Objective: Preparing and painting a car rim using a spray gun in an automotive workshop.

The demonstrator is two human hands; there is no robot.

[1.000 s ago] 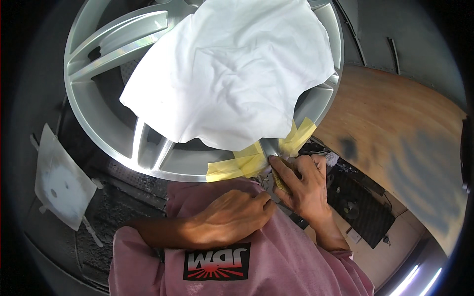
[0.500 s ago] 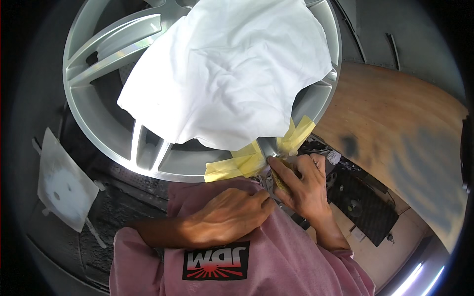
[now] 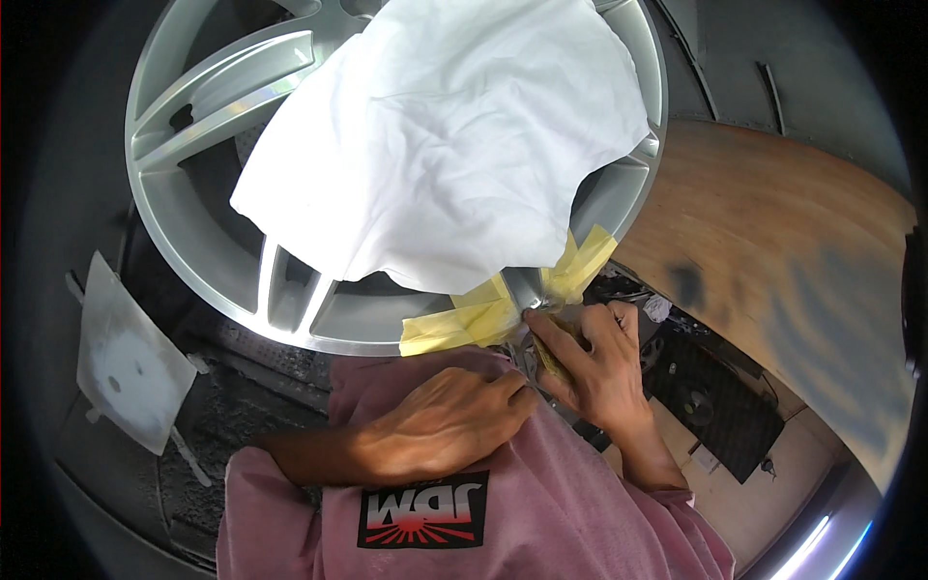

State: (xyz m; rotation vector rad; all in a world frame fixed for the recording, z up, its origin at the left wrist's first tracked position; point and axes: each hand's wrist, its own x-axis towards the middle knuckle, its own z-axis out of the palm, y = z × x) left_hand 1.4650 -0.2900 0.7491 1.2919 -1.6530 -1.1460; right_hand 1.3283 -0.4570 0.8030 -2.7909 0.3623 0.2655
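Observation:
A silver alloy wheel [image 3: 367,324] fills the upper part of the head view, with a white cloth [image 3: 454,145] draped over its middle. Strips of yellow masking tape [image 3: 449,331] stick to the near rim, on both sides of a bare silver patch [image 3: 525,287]. My right hand [image 3: 607,372] is closed on a folded yellowish piece that looks like sandpaper [image 3: 553,365]. Its index fingertip touches the rim edge at that bare patch. My left hand [image 3: 454,420] rests in front of my shirt below the tape, fingers curled, and what they may hold is hidden.
To the right stands a curved brown board [image 3: 744,203] with grey paint smears. A white panel with a grey patch [image 3: 130,362] leans at the left over a dark floor. Beyond my right forearm lies a black slatted panel [image 3: 715,411].
Hardly anything differs. My right hand stays at the same spot on the rim, and the view has shifted very slightly.

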